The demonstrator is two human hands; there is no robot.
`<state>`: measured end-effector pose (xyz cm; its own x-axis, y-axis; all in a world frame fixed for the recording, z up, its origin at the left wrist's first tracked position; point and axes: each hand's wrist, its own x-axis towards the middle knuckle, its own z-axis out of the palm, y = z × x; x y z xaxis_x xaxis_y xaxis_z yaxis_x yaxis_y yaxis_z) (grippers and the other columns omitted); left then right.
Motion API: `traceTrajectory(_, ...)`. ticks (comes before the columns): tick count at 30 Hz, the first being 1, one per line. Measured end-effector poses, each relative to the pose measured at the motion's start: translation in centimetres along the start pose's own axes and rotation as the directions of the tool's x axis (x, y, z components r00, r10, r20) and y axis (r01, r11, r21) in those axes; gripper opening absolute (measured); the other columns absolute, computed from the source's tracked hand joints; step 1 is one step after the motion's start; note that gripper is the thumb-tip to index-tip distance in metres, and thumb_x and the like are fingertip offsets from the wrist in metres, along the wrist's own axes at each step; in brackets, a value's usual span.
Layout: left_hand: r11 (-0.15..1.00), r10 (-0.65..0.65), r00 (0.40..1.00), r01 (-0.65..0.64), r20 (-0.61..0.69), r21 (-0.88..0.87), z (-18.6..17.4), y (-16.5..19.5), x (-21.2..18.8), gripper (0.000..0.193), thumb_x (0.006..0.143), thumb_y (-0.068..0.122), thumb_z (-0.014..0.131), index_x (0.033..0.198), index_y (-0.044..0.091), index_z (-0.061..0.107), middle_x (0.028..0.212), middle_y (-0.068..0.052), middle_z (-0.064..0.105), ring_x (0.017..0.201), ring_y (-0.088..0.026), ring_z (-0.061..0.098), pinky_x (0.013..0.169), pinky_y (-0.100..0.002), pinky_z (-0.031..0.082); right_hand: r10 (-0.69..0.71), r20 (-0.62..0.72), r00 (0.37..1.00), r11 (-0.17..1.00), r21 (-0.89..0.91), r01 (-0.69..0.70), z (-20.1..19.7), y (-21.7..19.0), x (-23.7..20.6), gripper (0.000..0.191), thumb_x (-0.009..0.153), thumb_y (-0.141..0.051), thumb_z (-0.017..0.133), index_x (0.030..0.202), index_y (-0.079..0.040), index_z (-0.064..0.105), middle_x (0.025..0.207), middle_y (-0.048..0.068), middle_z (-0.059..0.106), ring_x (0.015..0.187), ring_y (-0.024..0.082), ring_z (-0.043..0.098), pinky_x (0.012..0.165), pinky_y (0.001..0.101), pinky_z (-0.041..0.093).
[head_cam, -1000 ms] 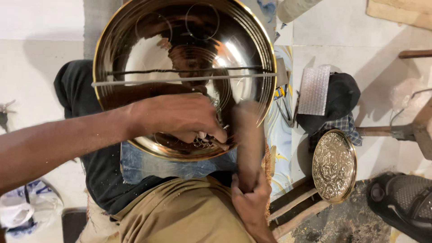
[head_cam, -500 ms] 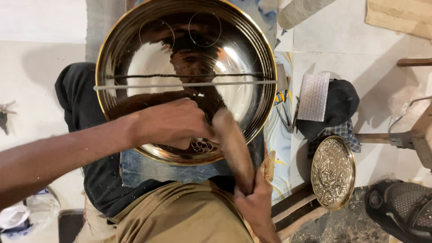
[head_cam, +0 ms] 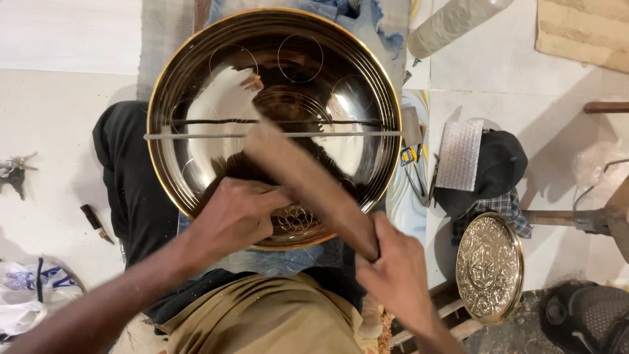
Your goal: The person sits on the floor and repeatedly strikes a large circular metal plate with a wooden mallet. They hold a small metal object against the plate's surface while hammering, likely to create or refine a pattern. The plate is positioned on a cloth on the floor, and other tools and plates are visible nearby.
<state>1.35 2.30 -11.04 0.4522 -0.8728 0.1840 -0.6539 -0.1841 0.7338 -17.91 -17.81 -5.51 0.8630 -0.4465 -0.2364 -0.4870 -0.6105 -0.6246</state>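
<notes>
Two hands are working at a large brass bowl (head_cam: 196, 131) filling the upper middle of the frame. Right hand (head_cam: 400, 275), lower right, is gripping the lower end of a wooden mallet (head_cam: 308, 180), fingers curled tight around it; its long axis is slanting up-left, head blurred over the bowl's inside. Left hand (head_cam: 232, 219) is lying nearer the engraved lower rim, fingers bunched, pinching something I cannot make out. One thin metal rod (head_cam: 196, 136) is lying across the bowl; otherwise it is holding nothing. An embossed brass plate (head_cam: 488, 265) is sitting lower right.
</notes>
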Motion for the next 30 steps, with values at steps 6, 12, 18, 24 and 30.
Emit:
traceTrajectory(6,0.989,-0.15,0.968,0.15,-0.199,-0.016,2.1,1.1,-1.5,0.046,0.069,-0.009,0.065,0.112,0.006,0.072,0.084,-0.012,0.078,0.063,-0.021,0.073,0.053,-0.033,0.059,-0.206,0.106,0.973,0.974,-0.072,0.214,-2.5,-2.4,3.4,0.042,0.066,-0.01,0.07,0.103,0.002,0.053,0.074,0.025,0.063,0.068,0.048,0.061,0.058,0.0485,0.047)
traceTrajectory(12,0.973,-0.232,0.894,0.22,-0.383,-0.075,3.4,2.2,-2.2,0.044,0.069,-0.01,0.061,0.109,0.005,0.07,0.088,-0.013,0.077,0.07,-0.022,0.076,0.062,-0.033,0.06,-0.219,0.212,0.952,0.968,-0.072,0.239,-3.7,-5.1,5.1,0.046,0.065,-0.012,0.068,0.106,-0.002,0.05,0.072,0.021,0.062,0.065,0.045,0.064,0.059,0.0521,0.046)
traceTrajectory(18,0.943,-0.332,0.835,0.303,-0.438,-0.137,3.7,3.1,-2.1,0.039,0.072,-0.012,0.06,0.106,0.0,0.073,0.082,-0.016,0.075,0.07,-0.024,0.076,0.062,-0.034,0.06,-0.225,0.268,0.937,0.923,-0.249,0.293,-5.0,-5.5,5.9,0.041,0.064,-0.009,0.066,0.1,-0.003,0.047,0.074,0.019,0.06,0.063,0.044,0.061,0.059,0.0551,0.043)
traceTrajectory(24,0.945,-0.262,0.674,0.033,-0.69,-0.326,2.8,3.7,-2.4,0.011,0.098,-0.012,0.063,0.107,-0.005,0.067,0.105,-0.018,0.073,0.089,-0.02,0.077,0.078,-0.031,0.068,-0.146,-0.032,0.989,0.951,0.271,0.149,-1.0,-3.2,3.2,0.034,0.076,0.001,0.071,0.108,-0.001,0.059,0.077,0.008,0.066,0.066,0.019,0.066,0.06,0.032,0.053)
traceTrajectory(30,0.694,-0.562,0.622,-0.005,-0.546,-0.72,2.5,4.1,-3.3,0.017,0.095,-0.01,0.069,0.111,-0.007,0.064,0.107,-0.016,0.073,0.093,-0.019,0.076,0.083,-0.031,0.067,0.204,0.074,0.976,0.665,0.721,-0.194,4.5,-0.2,0.0,0.037,0.077,0.004,0.081,0.108,0.001,0.062,0.072,-0.004,0.059,0.06,0.003,0.052,0.052,0.022,0.043)
